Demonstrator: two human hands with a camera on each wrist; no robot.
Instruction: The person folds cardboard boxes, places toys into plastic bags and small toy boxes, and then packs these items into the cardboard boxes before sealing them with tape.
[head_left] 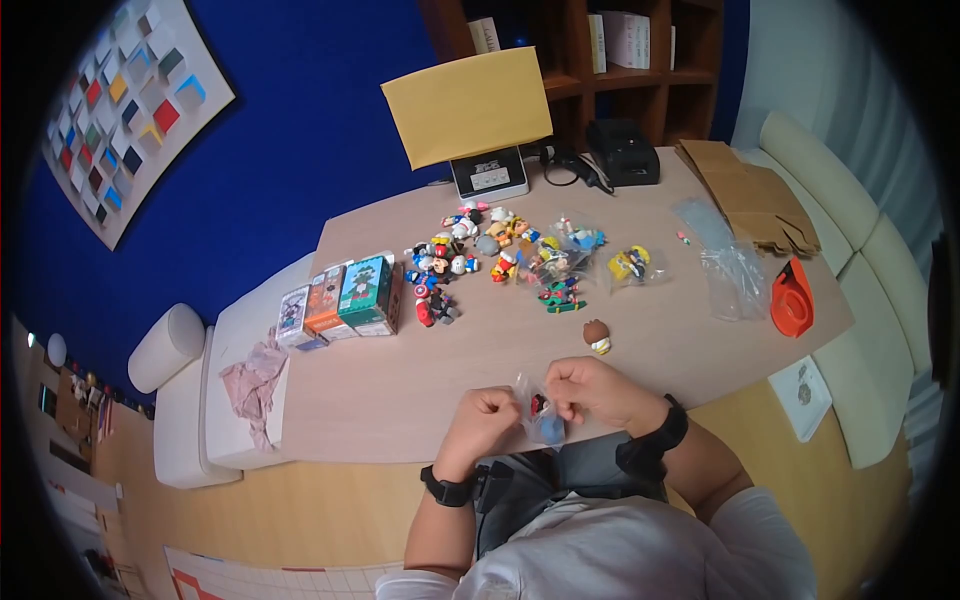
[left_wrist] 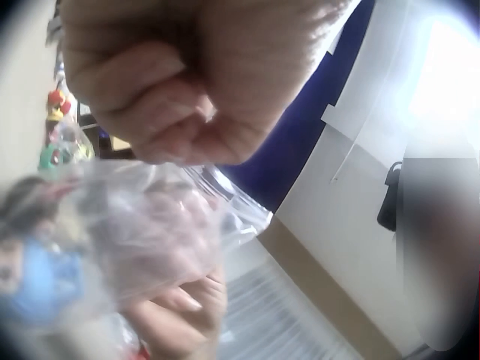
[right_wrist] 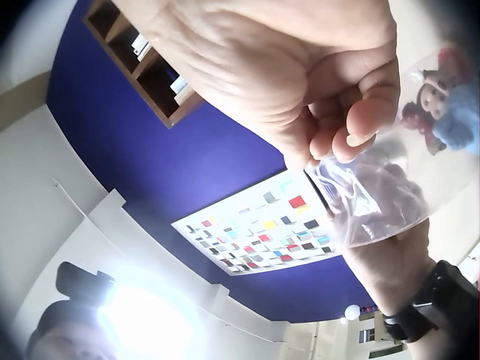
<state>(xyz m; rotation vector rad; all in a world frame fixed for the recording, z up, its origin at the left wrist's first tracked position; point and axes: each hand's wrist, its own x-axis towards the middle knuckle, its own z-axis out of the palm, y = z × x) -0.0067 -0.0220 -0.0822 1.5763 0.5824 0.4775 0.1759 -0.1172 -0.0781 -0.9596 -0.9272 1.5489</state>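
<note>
A clear plastic bag point(head_left: 526, 392) hangs between both hands at the near table edge. Inside it lies a small toy figure point(right_wrist: 442, 109) with a blue body and some red parts. My left hand point(head_left: 482, 425) pinches one side of the bag's top with curled fingers. On the opposite side, my right hand point(head_left: 597, 393) grips the top edge between thumb and fingers. The right wrist view shows these fingertips point(right_wrist: 351, 135) right at the bag's opening edge. Close beyond the hands, a brown-topped figure point(head_left: 597, 336) lies on the table.
Several toy figures point(head_left: 440, 262) crowd the table's middle, some in clear bags point(head_left: 632, 265). Small boxes point(head_left: 345, 300) stand at left beside a crumpled pink cloth or bag point(head_left: 254, 385). At right are empty plastic bags point(head_left: 738, 275), an orange tape-like item point(head_left: 792, 300) and flattened cardboard point(head_left: 750, 190).
</note>
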